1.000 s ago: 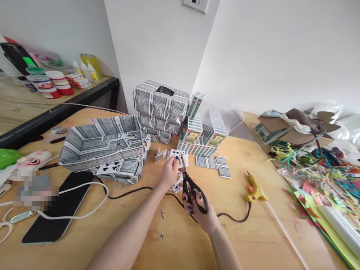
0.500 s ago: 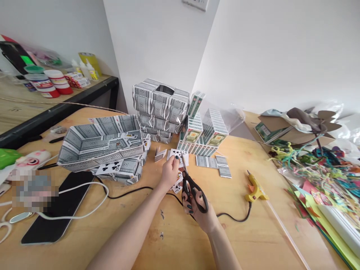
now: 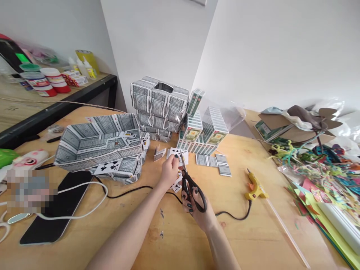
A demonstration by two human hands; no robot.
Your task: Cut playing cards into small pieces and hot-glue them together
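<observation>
Two bare hands over the middle of the counter point(image 3: 174, 251), close together. Right hand point(image 3: 198, 212) wrapped around the black handles of a pair of scissors point(image 3: 191, 182), fingers curled in firmly, with the blades pointing away and lying just beside the left hand point(image 3: 169, 171). Left hand curled nearly into a fist, thumb on top; impossible to tell whether any card is pinched in it. Directly beyond its thumb and the blade tips, a white playing card point(image 3: 184, 157) with black marks, face up; below that, between the two hands, more face-up cards point(image 3: 177, 186), partly hidden. Just to the left of these, a small folded card point(image 3: 159, 153), standing upright. To the right, two groups of patterned cards, one laid sideways point(image 3: 206, 160) and one set at an angle to it point(image 3: 224, 165). Further left, a tray made of cards point(image 3: 108, 123), tilted on top of another card-covered piece point(image 3: 131, 170). Behind, a card-covered box point(image 3: 160, 105) with a dark opening on top, next to stacked card packs point(image 3: 192, 133). Near the right side, a yellow glue gun point(image 3: 255, 189) with a clear stick point(image 3: 287, 232) at its back. On the left, a black phone point(image 3: 50, 221), crossed by a white cable point(image 3: 81, 216).
</observation>
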